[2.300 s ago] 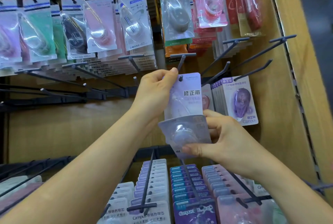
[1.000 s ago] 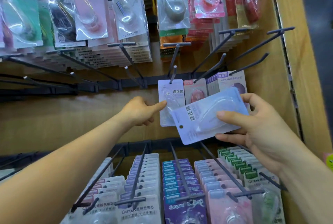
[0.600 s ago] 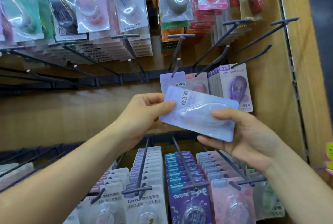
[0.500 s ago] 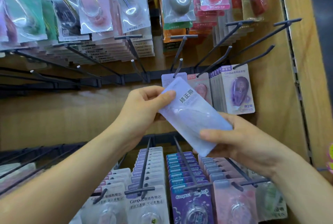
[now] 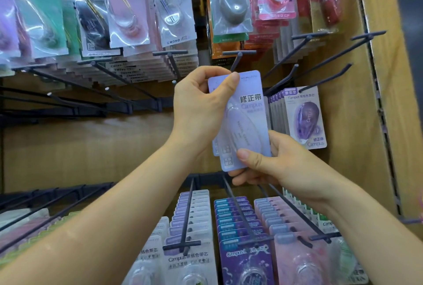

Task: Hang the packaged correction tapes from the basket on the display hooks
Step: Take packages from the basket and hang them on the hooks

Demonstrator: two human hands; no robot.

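Package now upright, seemingly at hook.

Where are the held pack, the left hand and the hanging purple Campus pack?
held pack (image 5: 249, 124): head view, clear blister
left hand (image 5: 198, 106): head view, hand's back
purple Campus pack (image 5: 306, 117): head view, purple blister

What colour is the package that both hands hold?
The correction tape package is pale lilac-blue; head view shows it.

The left hand pinches the top left corner of a pale lilac pack, thumb on its face. The right hand grips its bottom end, thumb in front. The pack stands upright with its top edge against a dark hook near the middle of the rack; whether it is threaded on cannot be told. Purple packs hang just beside it, toward the rack's right edge.
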